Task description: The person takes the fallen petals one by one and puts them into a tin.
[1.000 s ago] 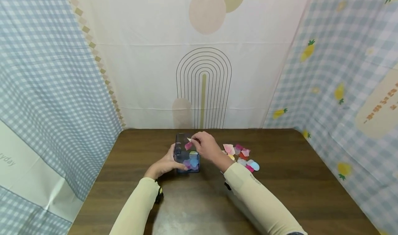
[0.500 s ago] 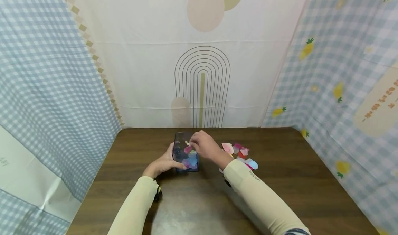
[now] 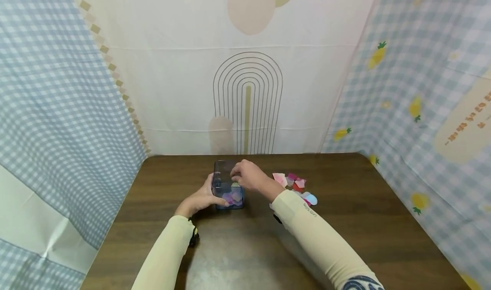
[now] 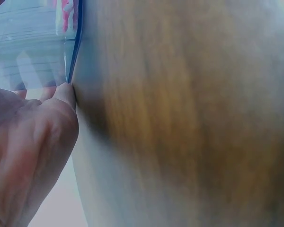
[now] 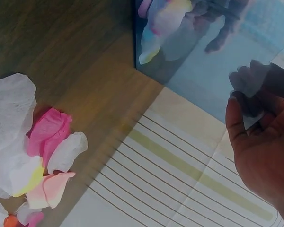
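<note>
Clasping the clear box (image 5: pixel 189 82), the left hand (image 3: pixel 198 200) steadies it toward the far edge of the bench (image 3: pixel 364 221); beyond, over its mouth, the right hand (image 3: pixel 251 176) shows a seemingly released grip: what dangled there a moment ago is gone, presumably joining the petals (image 5: pixel 166 21) inside.

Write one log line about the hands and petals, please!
left hand: holds box | right hand: at box, no petal visible | petals: in box, on table
</note>
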The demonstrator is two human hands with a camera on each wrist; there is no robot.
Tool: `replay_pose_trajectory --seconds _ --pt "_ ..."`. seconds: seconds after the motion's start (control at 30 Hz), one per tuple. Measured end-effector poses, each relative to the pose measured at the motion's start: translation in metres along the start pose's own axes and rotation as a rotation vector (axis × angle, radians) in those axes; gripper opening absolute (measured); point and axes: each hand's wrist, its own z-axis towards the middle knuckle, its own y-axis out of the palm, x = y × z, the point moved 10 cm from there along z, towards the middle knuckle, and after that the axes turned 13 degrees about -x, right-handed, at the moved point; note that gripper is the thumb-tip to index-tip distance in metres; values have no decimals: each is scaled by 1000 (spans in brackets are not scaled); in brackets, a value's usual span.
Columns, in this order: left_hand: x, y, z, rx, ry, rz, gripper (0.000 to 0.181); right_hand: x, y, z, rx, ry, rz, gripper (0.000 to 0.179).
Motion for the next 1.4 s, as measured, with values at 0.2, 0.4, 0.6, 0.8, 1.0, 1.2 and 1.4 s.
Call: replay_pose_trajectory --seconds 0.2,0.4,0.6,0.8,1.0,1.2,1.4 --pt "1 -1 1 5 -6 10 124 3 -1 -1 17 16 40 17" --pt "-1 0 2 -4 -20 5 126 8 4 -1 13 48 89 18" --pt "-1 -1 4 -19 -12 -1 125 7 4 0 25 44 71 18" --pt "-2 -3 2 -23 -16 28 124 3 6 1 7 51 71 21" --pt "4 -3 2 -22 -2 47 123 4 4 1 11 69 86 22" --pt "2 -1 2 -19 -5 37 122 3 4 -2 20 55 100 21" --pt "1 -1 1 -17 12 25 121 0 4 -3 34 34 107 20"
